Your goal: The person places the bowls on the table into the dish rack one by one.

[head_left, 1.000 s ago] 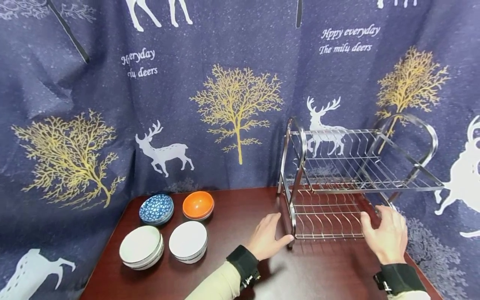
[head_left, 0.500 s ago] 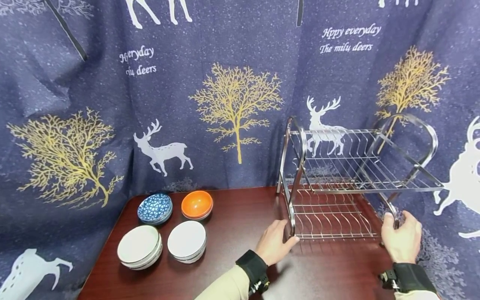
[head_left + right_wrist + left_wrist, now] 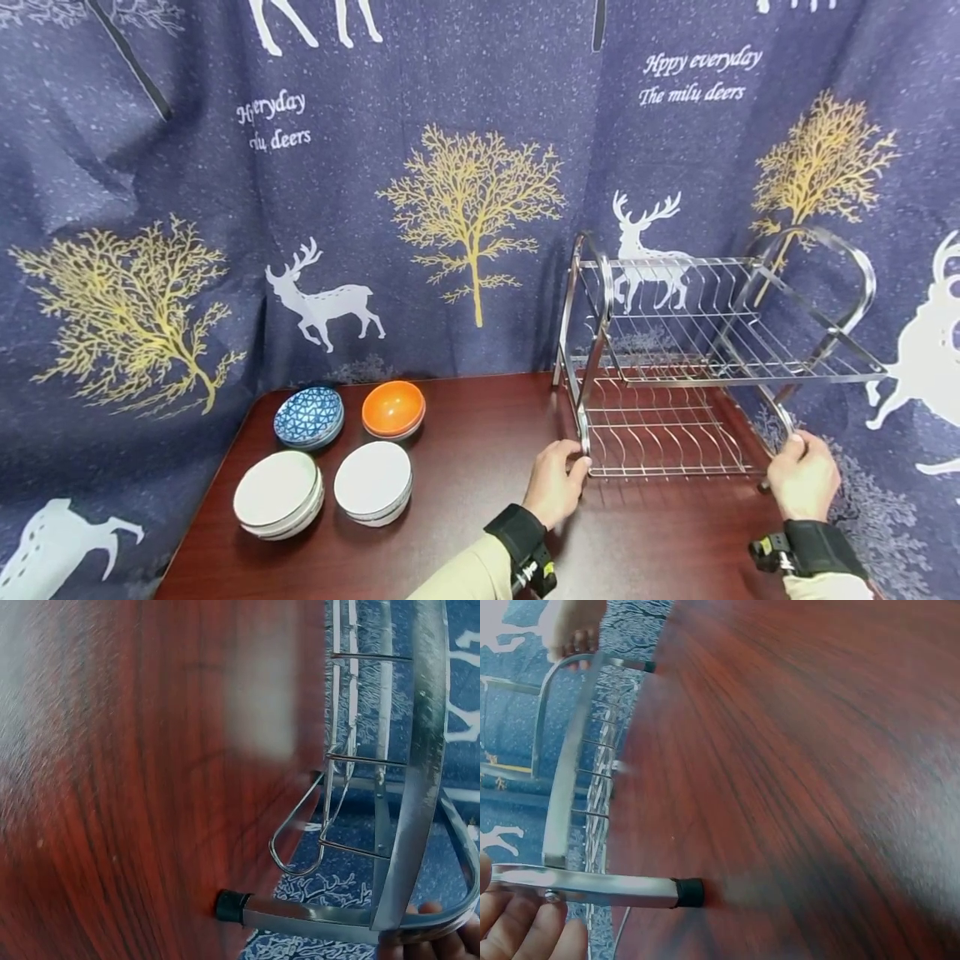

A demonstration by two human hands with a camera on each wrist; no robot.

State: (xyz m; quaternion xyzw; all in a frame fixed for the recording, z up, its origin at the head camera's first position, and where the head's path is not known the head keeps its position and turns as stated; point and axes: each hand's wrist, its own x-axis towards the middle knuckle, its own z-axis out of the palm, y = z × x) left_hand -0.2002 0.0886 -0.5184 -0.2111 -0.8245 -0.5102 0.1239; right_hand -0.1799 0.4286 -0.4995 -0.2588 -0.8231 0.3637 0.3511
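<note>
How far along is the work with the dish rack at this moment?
Done: both hands have hold of the dish rack, the left hand on its front left leg, the right hand on the front right one. In hand: the rack stands on the table, feet down. Left: the bowls sit unracked; both tiers are bare.

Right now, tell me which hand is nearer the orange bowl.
Left. The left hand grips the dish rack's front left leg, to the right of the orange bowl. The right hand holds the rack's far right leg, much farther off.
</note>
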